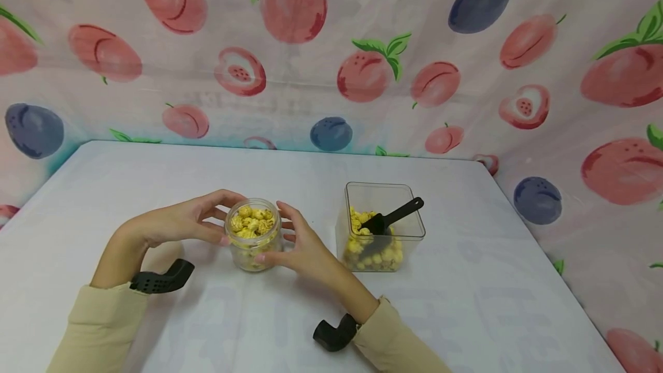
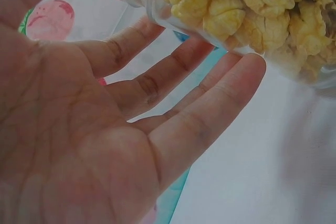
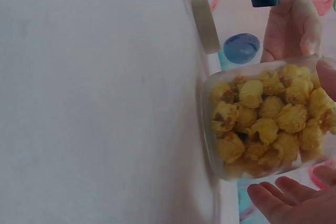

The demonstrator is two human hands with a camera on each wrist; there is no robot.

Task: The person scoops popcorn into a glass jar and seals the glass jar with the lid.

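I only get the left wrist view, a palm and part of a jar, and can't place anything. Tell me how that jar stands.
Observer: In the head view the jar stands upright on the white table, with no lid on and yellow puffs up to its rim.
Operator: Report the other hand.
Observer: The right hand flanks the jar's right side, fingers relaxed, with the thumb at its lower wall.
Operator: Name whatever is beside it.
Observer: A clear square container stands apart on the jar's right, part filled with the same puffs, and a black scoop leans in it.
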